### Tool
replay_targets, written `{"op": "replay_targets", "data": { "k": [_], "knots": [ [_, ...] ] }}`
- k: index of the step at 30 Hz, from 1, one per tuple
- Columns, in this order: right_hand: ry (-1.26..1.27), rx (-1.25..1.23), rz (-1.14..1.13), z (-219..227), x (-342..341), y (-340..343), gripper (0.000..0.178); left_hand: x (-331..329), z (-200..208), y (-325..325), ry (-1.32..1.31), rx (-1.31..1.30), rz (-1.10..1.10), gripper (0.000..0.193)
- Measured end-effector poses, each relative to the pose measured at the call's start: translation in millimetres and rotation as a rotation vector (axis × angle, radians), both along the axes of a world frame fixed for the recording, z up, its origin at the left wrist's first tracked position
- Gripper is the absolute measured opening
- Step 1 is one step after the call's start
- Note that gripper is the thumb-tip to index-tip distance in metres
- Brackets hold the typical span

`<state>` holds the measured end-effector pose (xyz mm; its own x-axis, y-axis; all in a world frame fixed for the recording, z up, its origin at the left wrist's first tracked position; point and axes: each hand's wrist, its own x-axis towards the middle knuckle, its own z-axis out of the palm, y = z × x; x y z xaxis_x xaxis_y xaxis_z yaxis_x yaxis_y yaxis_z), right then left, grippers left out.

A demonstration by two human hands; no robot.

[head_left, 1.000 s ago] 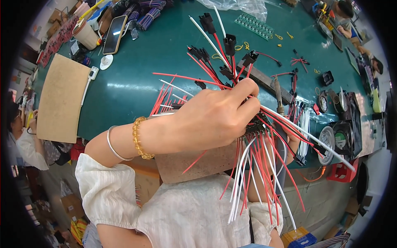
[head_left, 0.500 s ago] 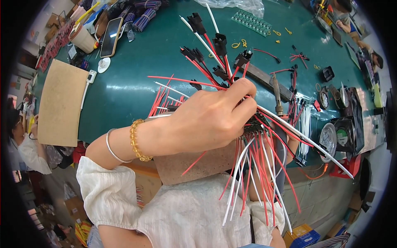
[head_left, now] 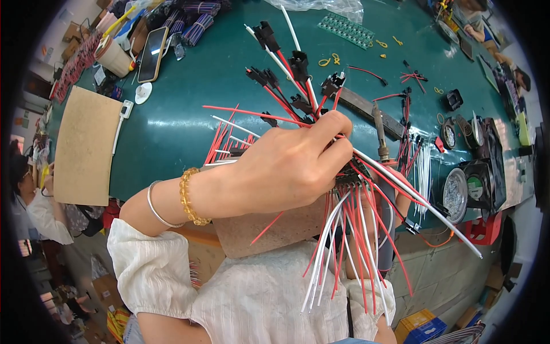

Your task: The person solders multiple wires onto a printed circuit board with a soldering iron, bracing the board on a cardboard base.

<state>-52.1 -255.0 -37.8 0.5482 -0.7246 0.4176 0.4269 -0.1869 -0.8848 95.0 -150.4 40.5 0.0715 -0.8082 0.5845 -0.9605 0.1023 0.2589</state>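
Observation:
My left hand is closed around a bundle of red and white wires. Black plug connectors fan out above the fingers, and loose wire ends hang below. Under the fingertips shows part of a small green circuit board with wires along its edge. Behind the bundle, mostly hidden, my right hand grips a soldering iron, whose metal tip points up and away. A brown board lies beneath the left wrist at the table's near edge.
More red and white wires lie left of the bundle; white wires lie right. A dark metal bar sits beyond the iron. A phone, a cup, a cardboard sheet and a round tin stand around the green table.
The bundle has shifted slightly left in view, and its long white wire end on the right now sits lower. The soldering iron has moved slightly left. Both hands keep their hold.

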Motion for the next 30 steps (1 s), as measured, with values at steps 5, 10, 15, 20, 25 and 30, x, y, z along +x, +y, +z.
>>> {"op": "replay_targets", "data": {
  "k": [5, 10, 15, 20, 25, 30],
  "knots": [
    [0.019, -0.180, 0.090, 5.2, 1.3, -1.9, 0.051, 0.3, 0.9, 6.5, -0.021, 0.030, 0.023, 0.028],
    [-0.041, -0.025, 0.019, 0.3, -9.5, -14.4, 0.038, 2.1, -0.7, 8.6, -0.041, -0.025, -0.020, 0.026],
    [-0.207, 0.181, -0.106, 16.4, -10.5, -29.7, 0.022, 0.9, -4.4, 16.0, -0.076, -0.038, -0.021, 0.029],
    [-0.137, 0.347, 0.022, 30.8, -13.7, -30.9, 0.017, 6.2, -6.4, 22.7, -0.148, -0.098, -0.070, 0.027],
    [-0.123, 0.399, 0.179, 32.5, -15.9, -25.9, 0.018, 4.1, -7.2, 28.8, -0.158, -0.099, -0.105, 0.025],
    [-0.083, 0.420, 0.226, 36.1, -16.5, -23.6, 0.020, 2.6, -4.7, 28.6, -0.209, -0.103, -0.102, 0.026]
  ]
}}
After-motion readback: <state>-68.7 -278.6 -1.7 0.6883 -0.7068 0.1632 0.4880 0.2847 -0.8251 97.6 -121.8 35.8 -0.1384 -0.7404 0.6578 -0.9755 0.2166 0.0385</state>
